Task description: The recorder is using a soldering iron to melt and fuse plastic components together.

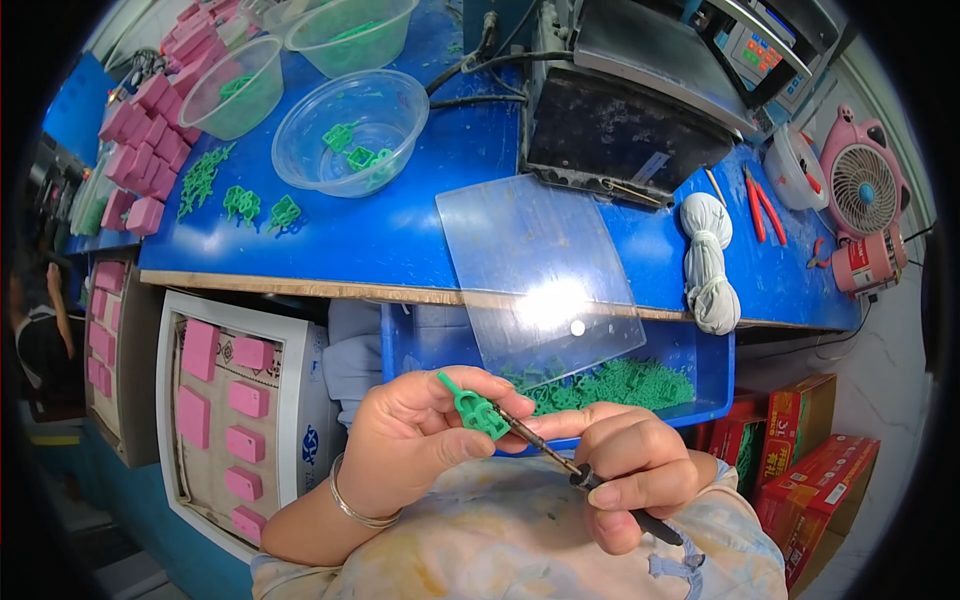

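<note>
My left hand (405,425) pinches a small green openwork piece (474,410) with a thin stem, between thumb and fingers above my lap. In my right hand (640,460) is a pen-like tool with a black handle and a thin metal shaft (545,450), perhaps a soldering iron. Its dark tip touches or lies just beside the green piece; I cannot tell which. Behind my hands, a blue tray (715,368) holds a heap of small green pieces (640,385). A clear plastic sheet (530,235) leans from the table's edge over the tray.
Clear bowls (290,130) with green pieces stand on the blue table (400,240). Loose green clusters (242,204) lie nearby. Pink blocks (150,140) are stacked left. A dark machine (630,130), white cloth bundle (708,262), red-handled pliers (765,210) and pink fan (862,185) sit right.
</note>
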Available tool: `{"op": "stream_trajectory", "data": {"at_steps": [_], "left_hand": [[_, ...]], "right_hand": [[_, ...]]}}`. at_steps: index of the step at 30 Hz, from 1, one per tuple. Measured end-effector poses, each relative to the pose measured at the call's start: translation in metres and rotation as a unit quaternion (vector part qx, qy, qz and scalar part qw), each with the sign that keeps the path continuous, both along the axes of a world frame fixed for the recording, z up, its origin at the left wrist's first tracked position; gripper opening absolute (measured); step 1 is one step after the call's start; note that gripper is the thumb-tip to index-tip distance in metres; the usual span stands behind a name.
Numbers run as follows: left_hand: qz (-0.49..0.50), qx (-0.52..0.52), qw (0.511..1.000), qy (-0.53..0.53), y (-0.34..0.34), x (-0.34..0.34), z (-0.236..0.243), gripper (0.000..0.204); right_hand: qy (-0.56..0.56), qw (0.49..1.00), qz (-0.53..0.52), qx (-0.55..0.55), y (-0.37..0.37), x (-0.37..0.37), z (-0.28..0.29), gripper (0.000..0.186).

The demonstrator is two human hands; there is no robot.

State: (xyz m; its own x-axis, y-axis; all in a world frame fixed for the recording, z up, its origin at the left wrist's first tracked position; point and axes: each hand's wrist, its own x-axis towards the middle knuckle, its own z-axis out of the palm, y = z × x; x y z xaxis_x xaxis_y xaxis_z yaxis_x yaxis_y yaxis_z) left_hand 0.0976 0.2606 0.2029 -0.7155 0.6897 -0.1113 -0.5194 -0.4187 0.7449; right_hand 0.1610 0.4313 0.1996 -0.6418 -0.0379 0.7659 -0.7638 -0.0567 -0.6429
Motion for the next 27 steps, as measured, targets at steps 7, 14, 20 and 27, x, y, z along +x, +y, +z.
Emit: {"op": "stream_trajectory", "data": {"at_steps": [7,14,20,27], "left_hand": [[-0.003,-0.003,1.000,-0.008,-0.0009,-0.0007,-0.0006,0.035],[-0.004,0.000,1.000,-0.008,-0.0011,-0.0022,-0.0016,0.035],[-0.002,-0.001,1.000,-0.003,-0.0011,-0.0012,-0.0023,0.034],[0.002,-0.001,1.000,-0.012,-0.0006,-0.0009,-0.0021,0.035]], "right_hand": [[0.000,1.000,0.001,0.012,0.0008,-0.0014,0.0013,0.018],[-0.003,1.000,-0.004,0.017,0.0002,-0.0025,0.0000,0.018],[0.006,1.000,-0.007,0.025,0.0007,-0.0021,-0.0012,0.017],[0.007,0.999,-0.009,0.031,0.0009,-0.0028,-0.0013,0.018]]}}
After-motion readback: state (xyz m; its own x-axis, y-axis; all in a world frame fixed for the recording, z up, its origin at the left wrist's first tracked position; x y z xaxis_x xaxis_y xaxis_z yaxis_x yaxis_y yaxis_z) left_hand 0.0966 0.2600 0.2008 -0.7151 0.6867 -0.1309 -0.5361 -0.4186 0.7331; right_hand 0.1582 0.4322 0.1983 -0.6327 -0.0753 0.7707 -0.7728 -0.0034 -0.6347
